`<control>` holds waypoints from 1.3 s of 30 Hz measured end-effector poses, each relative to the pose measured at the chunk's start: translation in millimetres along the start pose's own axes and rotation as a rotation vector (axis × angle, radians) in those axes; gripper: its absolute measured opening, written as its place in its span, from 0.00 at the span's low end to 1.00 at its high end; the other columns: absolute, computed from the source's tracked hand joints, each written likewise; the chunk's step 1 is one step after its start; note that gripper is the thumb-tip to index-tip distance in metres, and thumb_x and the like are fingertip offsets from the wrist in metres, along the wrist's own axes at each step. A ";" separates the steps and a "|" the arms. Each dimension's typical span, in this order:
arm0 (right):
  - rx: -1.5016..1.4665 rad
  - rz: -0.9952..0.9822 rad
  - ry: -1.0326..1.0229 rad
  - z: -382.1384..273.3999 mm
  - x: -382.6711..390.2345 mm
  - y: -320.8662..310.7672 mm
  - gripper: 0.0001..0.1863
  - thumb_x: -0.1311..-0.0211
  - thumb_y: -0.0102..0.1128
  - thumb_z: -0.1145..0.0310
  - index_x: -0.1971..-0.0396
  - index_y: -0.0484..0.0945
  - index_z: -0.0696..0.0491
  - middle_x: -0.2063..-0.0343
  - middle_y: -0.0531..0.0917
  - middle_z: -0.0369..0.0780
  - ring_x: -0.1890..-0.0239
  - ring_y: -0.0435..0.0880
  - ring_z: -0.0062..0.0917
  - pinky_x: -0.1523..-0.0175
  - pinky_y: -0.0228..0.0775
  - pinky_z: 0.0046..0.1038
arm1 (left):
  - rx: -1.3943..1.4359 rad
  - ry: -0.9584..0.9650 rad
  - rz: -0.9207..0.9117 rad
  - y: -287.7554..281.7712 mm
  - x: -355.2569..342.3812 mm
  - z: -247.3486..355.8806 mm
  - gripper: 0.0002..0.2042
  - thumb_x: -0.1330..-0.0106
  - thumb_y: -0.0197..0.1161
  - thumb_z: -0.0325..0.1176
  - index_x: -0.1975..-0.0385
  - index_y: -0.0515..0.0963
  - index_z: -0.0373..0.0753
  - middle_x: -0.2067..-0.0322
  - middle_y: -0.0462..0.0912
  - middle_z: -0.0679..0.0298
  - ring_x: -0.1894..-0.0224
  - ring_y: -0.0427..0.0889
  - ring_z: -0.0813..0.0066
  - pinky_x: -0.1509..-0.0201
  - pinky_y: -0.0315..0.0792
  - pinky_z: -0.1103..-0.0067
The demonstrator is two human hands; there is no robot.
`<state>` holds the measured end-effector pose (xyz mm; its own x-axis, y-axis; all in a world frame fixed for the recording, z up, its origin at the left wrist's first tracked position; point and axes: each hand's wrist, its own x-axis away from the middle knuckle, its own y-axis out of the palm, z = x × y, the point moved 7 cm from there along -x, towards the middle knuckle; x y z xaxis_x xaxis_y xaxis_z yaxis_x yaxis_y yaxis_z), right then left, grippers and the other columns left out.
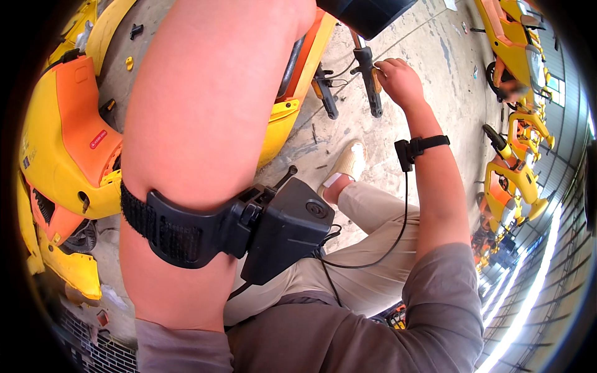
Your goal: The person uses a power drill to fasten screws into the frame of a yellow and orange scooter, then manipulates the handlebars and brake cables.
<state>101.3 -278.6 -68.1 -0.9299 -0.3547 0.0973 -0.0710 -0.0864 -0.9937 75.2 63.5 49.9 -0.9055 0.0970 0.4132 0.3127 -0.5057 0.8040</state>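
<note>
My left forearm, wearing a strapped black device (283,227), fills the left middle and runs out at the top, so that hand is not visible; a dark object (367,15) sits beside it. My right hand (400,81) is beside a black fork-like tube (373,90) with an orange section and a silver upper rod, its loosely bent, parted fingers at the tube's edge; whether they touch is unclear. A similar part (326,93) with cables is just to its left. My right wrist wears a smaller strapped black module (407,152), cabled to the larger one.
Yellow-orange scooter bodies (71,130) crowd the left, and a row of scooters (516,186) runs along the right. An orange-yellow panel (280,143) is behind my left forearm. My foot (348,161) rests on the concrete floor (435,43), among small scattered bits.
</note>
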 end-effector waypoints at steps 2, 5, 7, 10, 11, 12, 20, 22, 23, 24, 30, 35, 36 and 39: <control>0.059 -0.037 -0.023 -1.1 -1.8 2.9 0.08 0.40 0.59 0.67 0.65 0.84 0.50 0.66 0.85 0.36 0.58 0.81 0.33 0.53 0.76 0.33 | -0.001 0.002 0.001 0.0 -0.5 0.0 0.10 0.41 0.60 0.28 0.61 0.71 0.33 0.70 0.77 0.57 0.69 0.79 0.64 0.61 0.76 0.70; 0.133 -0.057 -0.069 -4.4 -3.2 5.3 0.06 0.42 0.59 0.67 0.68 0.84 0.50 0.68 0.84 0.35 0.59 0.82 0.32 0.54 0.76 0.32 | -0.001 -0.002 -0.001 0.1 -0.5 -0.4 0.10 0.41 0.60 0.28 0.62 0.71 0.33 0.70 0.77 0.57 0.70 0.79 0.64 0.61 0.76 0.70; 0.149 -0.042 -0.091 -5.8 -5.0 4.7 0.06 0.42 0.59 0.67 0.70 0.83 0.50 0.69 0.84 0.35 0.60 0.82 0.32 0.55 0.76 0.32 | 0.001 -0.003 -0.003 0.1 -0.3 -0.6 0.10 0.41 0.60 0.28 0.62 0.71 0.33 0.71 0.77 0.57 0.70 0.79 0.64 0.61 0.76 0.70; 0.221 -0.059 -0.155 -10.5 -10.4 6.4 0.05 0.43 0.59 0.66 0.75 0.81 0.49 0.72 0.82 0.34 0.62 0.81 0.30 0.56 0.77 0.31 | 0.000 -0.003 -0.005 -0.9 -0.4 -0.7 0.10 0.41 0.60 0.28 0.62 0.71 0.33 0.71 0.77 0.57 0.70 0.79 0.65 0.61 0.76 0.70; 0.247 -0.087 -0.173 -13.5 -13.3 7.3 0.04 0.44 0.59 0.67 0.75 0.80 0.49 0.72 0.81 0.34 0.62 0.81 0.30 0.56 0.76 0.31 | 0.001 -0.004 -0.005 -1.2 -0.3 -0.7 0.10 0.41 0.61 0.28 0.62 0.71 0.33 0.71 0.77 0.57 0.70 0.79 0.65 0.62 0.76 0.70; 0.272 -0.114 -0.190 -16.4 -15.9 7.8 0.03 0.45 0.59 0.68 0.75 0.79 0.49 0.72 0.81 0.33 0.62 0.80 0.29 0.56 0.76 0.31 | 0.000 -0.005 -0.008 -0.8 -0.8 -0.7 0.10 0.41 0.61 0.28 0.62 0.71 0.33 0.71 0.77 0.57 0.70 0.79 0.65 0.62 0.76 0.70; 0.166 -0.179 -0.101 -8.2 -26.7 12.2 0.03 0.48 0.59 0.68 0.75 0.79 0.51 0.71 0.82 0.36 0.60 0.80 0.32 0.55 0.76 0.34 | -0.006 -0.011 -0.013 -0.5 -2.5 -1.6 0.10 0.41 0.61 0.28 0.62 0.72 0.33 0.72 0.77 0.58 0.71 0.79 0.65 0.62 0.75 0.71; 0.091 -0.180 -0.010 -0.3 -24.3 14.9 0.04 0.48 0.59 0.68 0.75 0.79 0.51 0.71 0.82 0.38 0.60 0.80 0.34 0.56 0.76 0.35 | -0.006 -0.009 -0.014 0.9 -2.8 -0.6 0.10 0.41 0.61 0.29 0.62 0.72 0.33 0.72 0.77 0.58 0.71 0.79 0.65 0.63 0.75 0.71; 0.019 -0.161 0.062 6.4 -22.7 15.8 0.05 0.49 0.60 0.67 0.75 0.79 0.52 0.71 0.82 0.39 0.60 0.81 0.35 0.56 0.76 0.36 | -0.005 -0.009 -0.015 1.7 -2.9 -1.0 0.10 0.41 0.61 0.29 0.63 0.72 0.33 0.72 0.77 0.58 0.71 0.79 0.65 0.63 0.75 0.71; -0.053 -0.143 0.133 13.8 -20.7 16.4 0.06 0.50 0.61 0.66 0.75 0.80 0.52 0.72 0.82 0.40 0.61 0.81 0.37 0.57 0.75 0.37 | -0.009 -0.009 -0.013 2.0 -3.5 -1.4 0.10 0.41 0.61 0.29 0.63 0.72 0.33 0.72 0.77 0.58 0.71 0.79 0.65 0.63 0.75 0.71; -0.380 -0.115 0.463 39.1 -0.2 28.3 0.12 0.51 0.64 0.63 0.70 0.84 0.54 0.71 0.85 0.44 0.67 0.85 0.35 0.59 0.76 0.32 | -0.014 -0.001 -0.007 3.9 -4.9 -0.6 0.09 0.41 0.61 0.29 0.63 0.72 0.33 0.72 0.77 0.59 0.71 0.78 0.66 0.63 0.75 0.71; -0.493 -0.063 0.528 48.2 7.3 37.0 0.12 0.50 0.63 0.64 0.69 0.84 0.55 0.73 0.86 0.43 0.70 0.85 0.31 0.60 0.76 0.29 | -0.025 -0.001 -0.018 6.3 -4.7 -1.4 0.09 0.41 0.61 0.29 0.63 0.72 0.34 0.73 0.77 0.59 0.72 0.78 0.66 0.64 0.75 0.72; -0.538 -0.039 0.545 49.9 8.6 38.4 0.12 0.51 0.64 0.64 0.69 0.84 0.55 0.74 0.86 0.42 0.71 0.84 0.29 0.61 0.75 0.28 | -0.026 0.000 -0.019 6.6 -5.2 -0.8 0.09 0.41 0.61 0.29 0.63 0.72 0.34 0.73 0.77 0.59 0.72 0.78 0.66 0.64 0.75 0.72; -0.576 -0.023 0.588 54.4 12.9 43.8 0.12 0.51 0.65 0.65 0.69 0.84 0.56 0.74 0.86 0.41 0.71 0.84 0.27 0.61 0.75 0.27 | -0.033 0.002 -0.018 6.8 -4.9 -0.5 0.09 0.41 0.61 0.29 0.63 0.72 0.34 0.73 0.77 0.59 0.72 0.78 0.66 0.64 0.75 0.72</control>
<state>105.8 -337.6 -107.3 -0.9516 0.2009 0.2324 -0.1177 0.4605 -0.8798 81.6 59.2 53.1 -0.9114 0.1045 0.3981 0.2869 -0.5321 0.7966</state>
